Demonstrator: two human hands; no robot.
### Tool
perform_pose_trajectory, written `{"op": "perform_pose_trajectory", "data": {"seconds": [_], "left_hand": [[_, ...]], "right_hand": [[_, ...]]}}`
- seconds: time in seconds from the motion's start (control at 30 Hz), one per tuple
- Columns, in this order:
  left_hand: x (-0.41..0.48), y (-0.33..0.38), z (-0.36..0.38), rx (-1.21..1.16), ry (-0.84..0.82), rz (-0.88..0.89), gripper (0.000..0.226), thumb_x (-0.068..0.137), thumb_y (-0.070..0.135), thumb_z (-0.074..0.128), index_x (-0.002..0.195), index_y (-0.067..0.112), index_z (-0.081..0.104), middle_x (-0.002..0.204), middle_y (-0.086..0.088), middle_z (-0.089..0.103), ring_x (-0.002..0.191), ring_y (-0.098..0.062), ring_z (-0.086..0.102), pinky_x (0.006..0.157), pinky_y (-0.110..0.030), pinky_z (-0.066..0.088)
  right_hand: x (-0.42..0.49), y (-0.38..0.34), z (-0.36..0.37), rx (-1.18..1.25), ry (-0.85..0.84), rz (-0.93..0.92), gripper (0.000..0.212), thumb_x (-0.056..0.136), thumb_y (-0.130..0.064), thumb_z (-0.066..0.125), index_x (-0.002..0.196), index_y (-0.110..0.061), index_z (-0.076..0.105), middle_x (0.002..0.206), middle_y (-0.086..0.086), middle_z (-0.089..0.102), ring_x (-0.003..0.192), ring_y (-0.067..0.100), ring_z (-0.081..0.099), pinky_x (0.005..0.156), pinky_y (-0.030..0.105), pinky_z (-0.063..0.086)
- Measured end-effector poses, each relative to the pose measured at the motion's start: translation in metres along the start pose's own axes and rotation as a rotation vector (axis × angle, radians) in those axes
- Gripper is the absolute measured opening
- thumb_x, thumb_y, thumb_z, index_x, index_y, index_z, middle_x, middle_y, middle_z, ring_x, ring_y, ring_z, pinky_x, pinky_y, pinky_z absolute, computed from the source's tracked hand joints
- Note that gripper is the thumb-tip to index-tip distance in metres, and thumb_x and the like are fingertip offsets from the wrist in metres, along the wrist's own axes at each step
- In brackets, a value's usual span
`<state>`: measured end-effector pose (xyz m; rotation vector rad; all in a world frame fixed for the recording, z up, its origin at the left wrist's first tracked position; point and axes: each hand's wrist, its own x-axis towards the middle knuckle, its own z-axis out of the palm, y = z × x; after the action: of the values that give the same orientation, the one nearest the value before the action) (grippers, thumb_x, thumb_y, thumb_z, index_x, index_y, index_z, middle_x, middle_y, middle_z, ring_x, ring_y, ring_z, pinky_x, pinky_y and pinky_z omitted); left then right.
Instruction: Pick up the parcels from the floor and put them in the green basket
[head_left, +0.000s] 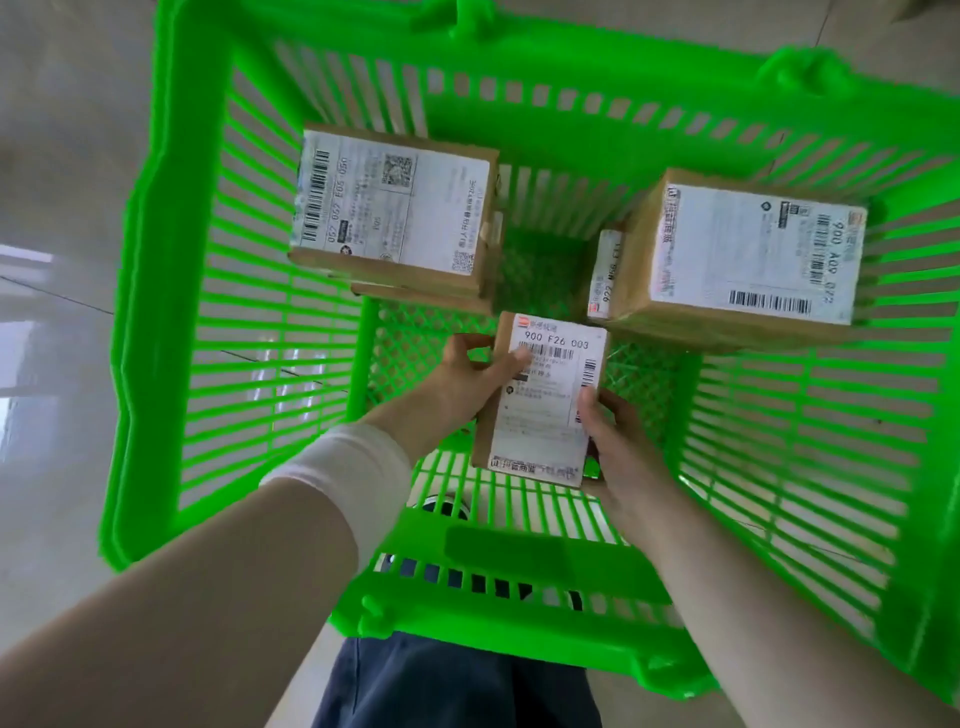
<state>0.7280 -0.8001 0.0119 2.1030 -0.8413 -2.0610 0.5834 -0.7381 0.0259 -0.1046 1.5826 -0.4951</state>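
A: Basket noted?
B: A bright green plastic basket (182, 208) with slatted walls and a lattice bottom is seen from above, set on a pale glossy tiled floor (57, 171).

A: Where is the parcel in hand?
B: A small brown cardboard parcel with a white printed label (545, 410) is held inside the basket, by the middle of its near wall, label up. Whether the lattice bottom is touched cannot be told.

A: The hands?
B: The parcel is gripped by both. The left hand (465, 376) is curled round its left edge, thumb laid across the barcode. The right hand (621, 447) is wrapped round its near right corner, thumb pressed on the label's edge. A white sleeve band (343, 478) is worn on the left forearm.

A: Other contents?
B: A larger labelled brown carton (395, 208) is lodged toward the far left corner, stacked on a second brown box (415, 300). Another labelled brown carton (748, 249) is placed against the right wall, with a narrow labelled parcel (605, 275) partly hidden at its left side. Dark blue trousers (447, 686) are seen below the near rim.
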Motion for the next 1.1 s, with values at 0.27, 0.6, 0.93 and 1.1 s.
{"op": "perform_pose_trajectory", "data": {"seconds": [0.27, 0.6, 0.93, 1.1], "left_hand": [[-0.012, -0.007, 0.001, -0.091, -0.097, -0.038, 0.072, 0.083, 0.035, 0.064, 0.141, 0.032, 0.021, 0.127, -0.014, 0.06, 0.116, -0.025, 0.059, 0.09, -0.045, 0.052], [-0.037, 0.006, -0.004, -0.06, 0.018, 0.02, 0.05, 0.079, 0.034, 0.069, 0.113, 0.022, 0.034, 0.117, -0.007, 0.051, 0.102, -0.022, 0.059, 0.088, -0.042, 0.055], [-0.078, -0.015, -0.025, -0.29, 0.018, -0.174, 0.053, 0.078, 0.035, 0.069, 0.121, 0.017, 0.043, 0.129, -0.014, 0.055, 0.114, -0.029, 0.059, 0.092, -0.041, 0.053], [-0.091, -0.015, -0.048, 0.167, 0.162, -0.111, 0.046, 0.082, 0.039, 0.064, 0.122, 0.018, 0.059, 0.11, -0.001, 0.066, 0.096, -0.018, 0.059, 0.074, -0.023, 0.04]], "right_hand": [[0.004, -0.009, -0.008, -0.137, -0.015, 0.0, 0.048, 0.089, -0.046, 0.049, 0.132, -0.025, 0.045, 0.121, 0.003, 0.063, 0.104, 0.022, 0.061, 0.096, 0.048, 0.047], [-0.028, -0.022, -0.012, -0.168, 0.119, -0.095, 0.056, 0.08, -0.043, 0.062, 0.127, -0.014, 0.054, 0.122, 0.008, 0.063, 0.107, 0.023, 0.059, 0.086, 0.032, 0.041], [-0.063, -0.014, 0.001, 0.123, 0.145, 0.024, 0.014, 0.087, -0.027, 0.059, 0.087, -0.015, 0.065, 0.094, 0.004, 0.069, 0.104, 0.026, 0.061, 0.104, 0.047, 0.041], [-0.063, -0.015, 0.023, -0.068, 0.163, 0.002, 0.021, 0.093, -0.032, 0.052, 0.086, -0.017, 0.065, 0.099, 0.011, 0.07, 0.1, 0.03, 0.062, 0.097, 0.049, 0.043]]}}
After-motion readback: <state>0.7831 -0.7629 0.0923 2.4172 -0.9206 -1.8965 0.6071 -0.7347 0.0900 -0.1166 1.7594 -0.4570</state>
